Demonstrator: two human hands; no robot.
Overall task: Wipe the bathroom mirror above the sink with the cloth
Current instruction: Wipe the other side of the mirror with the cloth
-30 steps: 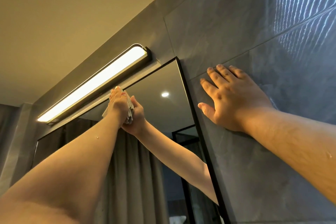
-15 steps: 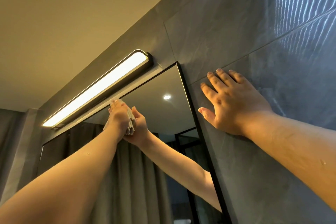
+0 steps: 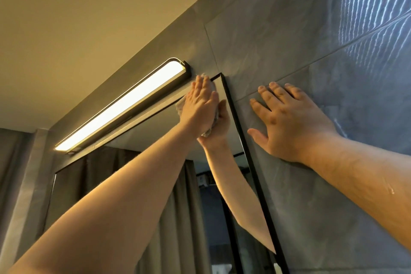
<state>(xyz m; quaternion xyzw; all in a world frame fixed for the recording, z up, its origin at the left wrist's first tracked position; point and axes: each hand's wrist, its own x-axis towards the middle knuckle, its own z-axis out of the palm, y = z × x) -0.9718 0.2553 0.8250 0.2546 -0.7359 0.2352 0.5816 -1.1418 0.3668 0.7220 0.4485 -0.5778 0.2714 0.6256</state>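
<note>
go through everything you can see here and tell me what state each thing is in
Light bar: switched on.
Cloth: bunched, pressed against the glass.
Mirror: top right corner being wiped.
Left hand: flat on the cloth, fingers straight.
Right hand: flat on the wall tile.

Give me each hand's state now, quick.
Left hand: open, straight fingers pressing the pale crumpled cloth against the black-framed mirror.
Right hand: open, flat on the grey tiled wall.

Cloth under left hand on mirror, below lamp
</note>
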